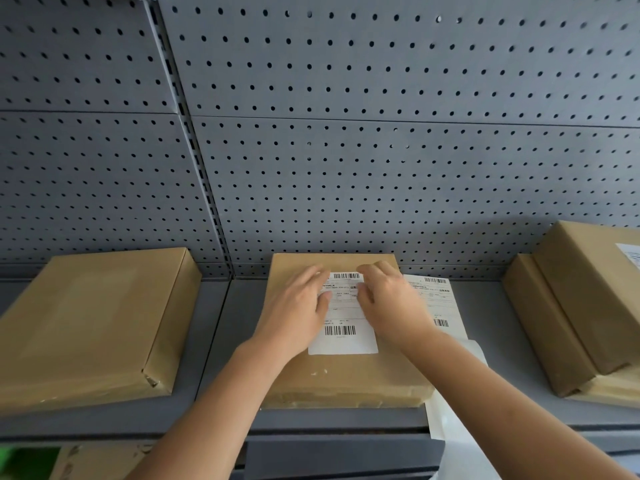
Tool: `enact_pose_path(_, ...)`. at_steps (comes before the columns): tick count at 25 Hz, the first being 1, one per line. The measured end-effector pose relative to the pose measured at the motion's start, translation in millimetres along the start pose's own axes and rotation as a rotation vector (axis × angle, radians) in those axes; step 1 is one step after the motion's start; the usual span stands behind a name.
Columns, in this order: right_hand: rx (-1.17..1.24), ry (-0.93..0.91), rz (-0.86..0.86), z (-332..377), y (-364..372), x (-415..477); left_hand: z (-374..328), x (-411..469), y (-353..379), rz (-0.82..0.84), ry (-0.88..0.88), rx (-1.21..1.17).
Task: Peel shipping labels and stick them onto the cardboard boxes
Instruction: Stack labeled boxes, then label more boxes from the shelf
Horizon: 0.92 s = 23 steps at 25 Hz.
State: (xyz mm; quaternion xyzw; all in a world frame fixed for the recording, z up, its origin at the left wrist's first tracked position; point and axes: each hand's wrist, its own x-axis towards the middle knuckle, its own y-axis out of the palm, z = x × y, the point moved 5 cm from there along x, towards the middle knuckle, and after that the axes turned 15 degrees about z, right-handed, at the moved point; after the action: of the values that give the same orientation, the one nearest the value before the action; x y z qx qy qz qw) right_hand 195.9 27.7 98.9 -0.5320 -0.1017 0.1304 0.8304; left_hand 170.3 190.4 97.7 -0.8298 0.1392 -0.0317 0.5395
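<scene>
The white shipping label (343, 336) lies on top of the middle cardboard box (346, 379) and carries two barcodes; its print is too small to read. The left hand (298, 306) and right hand (391, 303) press flat on it, fingers extended. A second label sheet (440, 299) lies just beside this box. Four boxes sit on the grey shelf (214, 341): the left box (90, 323), the middle one and two stacked at right, the top box (595, 289) bearing a third label (631, 254).

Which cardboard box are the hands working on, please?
The middle box: left hand and right hand press its white label. The left box and right stack lie untouched.
</scene>
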Motion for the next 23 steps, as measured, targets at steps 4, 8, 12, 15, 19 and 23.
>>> enact_pose_path(4, -0.108, -0.200, 0.176, 22, 28, 6, 4, 8, 17, 0.167, 0.040, 0.138)
enact_pose_path(8, -0.186, -0.108, 0.289, 18, 40, 8, 10, 9, 21, 0.208, 0.017, 0.178)
enact_pose_path(12, -0.225, -0.036, 0.331, 9, 36, 0, 15, 9, 20, 0.208, -0.031, 0.183)
enact_pose_path(15, -0.204, 0.027, 0.326, -5, 33, -3, 21, 6, 17, 0.222, -0.056, 0.175)
enact_pose_path(19, -0.174, 0.081, 0.318, -19, 24, -8, 28, 2, 14, 0.219, -0.079, 0.140)
enact_pose_path(23, -0.140, -0.005, 0.315, -1, 20, -24, 13, -13, 15, 0.202, -0.015, 0.133)
